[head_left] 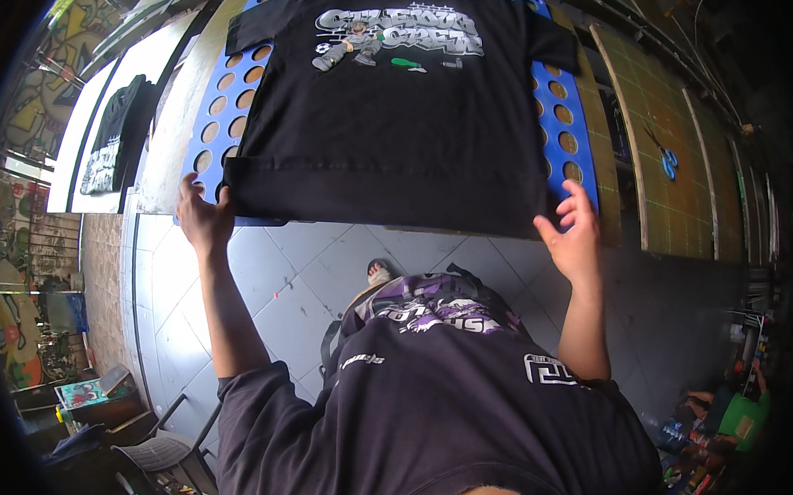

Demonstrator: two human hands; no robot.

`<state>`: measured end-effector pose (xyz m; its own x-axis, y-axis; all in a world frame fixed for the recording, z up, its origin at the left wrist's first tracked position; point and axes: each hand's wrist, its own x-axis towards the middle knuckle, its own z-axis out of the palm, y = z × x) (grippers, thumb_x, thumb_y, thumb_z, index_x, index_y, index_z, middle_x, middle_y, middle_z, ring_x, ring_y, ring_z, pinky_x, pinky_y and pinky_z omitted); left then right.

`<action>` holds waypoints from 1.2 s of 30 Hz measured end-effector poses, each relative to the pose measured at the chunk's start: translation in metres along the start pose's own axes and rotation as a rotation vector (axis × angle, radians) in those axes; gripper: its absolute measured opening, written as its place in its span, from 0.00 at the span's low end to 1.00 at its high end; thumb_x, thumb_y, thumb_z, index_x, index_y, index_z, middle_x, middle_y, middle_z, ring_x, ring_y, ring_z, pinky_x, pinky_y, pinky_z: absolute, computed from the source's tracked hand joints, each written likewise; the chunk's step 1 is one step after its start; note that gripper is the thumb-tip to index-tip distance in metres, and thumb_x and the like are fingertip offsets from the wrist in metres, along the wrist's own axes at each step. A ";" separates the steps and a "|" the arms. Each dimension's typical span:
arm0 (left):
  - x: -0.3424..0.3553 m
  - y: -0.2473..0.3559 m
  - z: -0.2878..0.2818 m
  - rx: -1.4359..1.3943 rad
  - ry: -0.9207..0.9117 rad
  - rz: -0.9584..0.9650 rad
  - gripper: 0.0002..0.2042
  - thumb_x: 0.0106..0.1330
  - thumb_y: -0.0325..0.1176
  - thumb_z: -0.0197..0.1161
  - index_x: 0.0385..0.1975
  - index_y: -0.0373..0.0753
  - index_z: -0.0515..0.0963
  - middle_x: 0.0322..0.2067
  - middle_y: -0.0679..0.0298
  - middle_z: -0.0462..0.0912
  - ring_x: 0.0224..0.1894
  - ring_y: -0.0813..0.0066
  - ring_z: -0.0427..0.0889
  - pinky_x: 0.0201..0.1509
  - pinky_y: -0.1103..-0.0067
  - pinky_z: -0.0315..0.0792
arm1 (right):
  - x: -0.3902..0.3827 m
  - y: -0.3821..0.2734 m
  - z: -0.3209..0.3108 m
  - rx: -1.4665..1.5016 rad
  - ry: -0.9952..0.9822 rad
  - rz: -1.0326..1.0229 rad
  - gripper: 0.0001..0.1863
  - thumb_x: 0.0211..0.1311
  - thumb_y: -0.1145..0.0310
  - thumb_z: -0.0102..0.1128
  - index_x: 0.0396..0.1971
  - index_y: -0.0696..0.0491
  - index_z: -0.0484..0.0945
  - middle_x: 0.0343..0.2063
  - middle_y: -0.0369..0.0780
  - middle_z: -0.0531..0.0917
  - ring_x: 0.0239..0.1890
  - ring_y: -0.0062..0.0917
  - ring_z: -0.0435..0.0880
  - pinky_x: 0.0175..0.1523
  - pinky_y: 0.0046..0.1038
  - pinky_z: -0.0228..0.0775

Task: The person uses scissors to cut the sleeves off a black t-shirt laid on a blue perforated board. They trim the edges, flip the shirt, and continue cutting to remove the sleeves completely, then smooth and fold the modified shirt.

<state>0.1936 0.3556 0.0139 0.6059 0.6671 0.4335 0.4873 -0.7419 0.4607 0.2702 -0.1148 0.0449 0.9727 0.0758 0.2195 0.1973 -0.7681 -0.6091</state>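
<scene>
A black T-shirt (391,115) lies spread out, its printed front facing up, on a blue folding board with round holes (199,137). Along the near edge, the bottom of the shirt forms a folded-up band (376,188). My left hand (206,222) is at the near left corner of the shirt and board, fingers and thumb apart, holding nothing. At the near right corner my right hand (575,240) hovers with its fingers spread, also empty. Whether either hand touches the shirt's edge is hard to tell.
A folded black shirt (115,136) rests on a white surface at the left. Blue-handled scissors (667,160) lie on a gridded wooden board (664,85) at the right. A chair (171,452) stands behind at lower left. A person in green (742,416) is at lower right.
</scene>
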 end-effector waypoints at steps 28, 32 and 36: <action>0.073 0.040 -0.030 -0.160 -0.785 0.168 0.31 0.56 0.53 0.64 0.55 0.41 0.70 0.51 0.49 0.74 0.56 0.54 0.72 0.56 0.72 0.67 | 0.076 -0.049 0.030 -0.237 -0.349 -0.222 0.37 0.52 0.47 0.62 0.58 0.54 0.65 0.64 0.47 0.59 0.65 0.43 0.58 0.66 0.51 0.42; 0.201 0.013 0.084 -0.284 -0.336 0.225 0.26 0.58 0.52 0.61 0.48 0.36 0.74 0.44 0.50 0.79 0.48 0.54 0.77 0.51 0.69 0.70 | 0.161 -0.043 0.075 -0.160 -0.117 -0.297 0.32 0.58 0.52 0.58 0.57 0.56 0.66 0.63 0.49 0.59 0.63 0.45 0.60 0.65 0.37 0.53; 0.292 0.015 0.165 0.080 -0.326 -0.121 0.32 0.55 0.61 0.58 0.47 0.36 0.73 0.48 0.54 0.76 0.54 0.57 0.72 0.54 0.67 0.69 | 0.207 0.003 0.132 -0.345 0.033 -0.208 0.30 0.59 0.52 0.55 0.57 0.55 0.67 0.64 0.49 0.58 0.64 0.49 0.56 0.66 0.41 0.50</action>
<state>0.4815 0.5285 0.0196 0.7033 0.7033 0.1041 0.6076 -0.6705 0.4258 0.4880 -0.0175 -0.0120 0.9107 0.2361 0.3390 0.3316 -0.9072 -0.2589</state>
